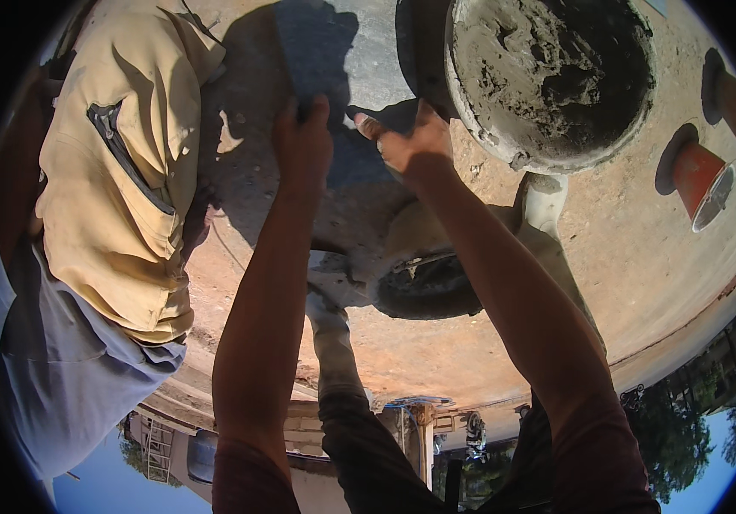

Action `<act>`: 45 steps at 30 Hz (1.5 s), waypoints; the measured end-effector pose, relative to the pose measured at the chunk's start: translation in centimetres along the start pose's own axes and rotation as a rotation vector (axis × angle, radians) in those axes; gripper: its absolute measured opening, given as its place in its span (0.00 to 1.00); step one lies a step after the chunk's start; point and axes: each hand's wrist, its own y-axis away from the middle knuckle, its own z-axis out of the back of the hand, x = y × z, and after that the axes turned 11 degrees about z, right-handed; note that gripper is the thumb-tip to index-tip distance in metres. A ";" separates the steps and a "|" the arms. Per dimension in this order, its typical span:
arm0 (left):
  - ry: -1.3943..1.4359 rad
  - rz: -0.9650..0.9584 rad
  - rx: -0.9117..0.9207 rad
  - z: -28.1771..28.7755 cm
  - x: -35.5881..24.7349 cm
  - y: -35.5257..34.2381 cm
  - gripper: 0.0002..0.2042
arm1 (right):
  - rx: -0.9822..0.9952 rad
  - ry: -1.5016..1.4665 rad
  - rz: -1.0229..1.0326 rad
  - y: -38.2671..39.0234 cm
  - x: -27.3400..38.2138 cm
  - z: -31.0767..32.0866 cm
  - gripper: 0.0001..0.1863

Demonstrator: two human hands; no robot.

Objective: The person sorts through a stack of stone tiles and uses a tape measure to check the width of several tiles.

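My left hand [304, 141] has its fingers curled on a flat grey slab [376, 51], which lies partly in shadow. My right hand [411, 146] is at the slab’s right side with fingers bent round it, pale smears on the digits. Just right of the slab is a large round tub [548, 68] of wet grey mortar with a crusted rim. Below my hands, between my forearms, a smaller dark basin [411, 291] with grey residue and a thin tool across it sits on the ground, partly hidden by my right forearm.
A co-worker in tan and grey clothing [111, 240] is close on my left. Two red-orange containers [694, 171] stand at the right on the dusty concrete [642, 283]. My legs in pale boots [544, 206] flank the basin. Trees and structures show along the bottom rim.
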 end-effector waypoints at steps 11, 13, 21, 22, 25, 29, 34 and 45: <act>-0.220 -0.063 0.023 1.3 1.0 -0.8 0.26 | 0.058 0.002 -0.007 -0.2 -0.3 0.6 0.62; -0.278 -0.043 -0.009 1.3 1.6 -0.7 0.26 | -0.014 0.011 -0.001 -0.2 -0.2 0.2 0.63; -0.181 0.055 0.021 0.7 1.0 0.0 0.27 | 0.056 -0.062 0.046 0.2 -0.2 1.9 0.57; -0.223 0.017 0.016 0.9 1.4 -0.1 0.27 | 0.038 -0.099 0.053 0.3 -0.1 2.0 0.56; -0.327 -0.042 -0.010 1.7 3.1 0.1 0.26 | 0.078 -0.183 0.054 0.7 0.3 2.1 0.58; -0.366 -0.003 -0.001 1.7 5.0 0.3 0.24 | -0.009 -0.153 0.097 0.5 -1.2 1.2 0.56; -0.306 -0.024 -0.015 1.4 5.1 0.6 0.23 | -0.015 -0.100 -0.023 1.2 -0.3 1.0 0.55; -0.368 -0.084 -0.154 1.1 4.5 0.9 0.20 | 0.025 -0.171 0.077 0.5 -3.0 0.1 0.56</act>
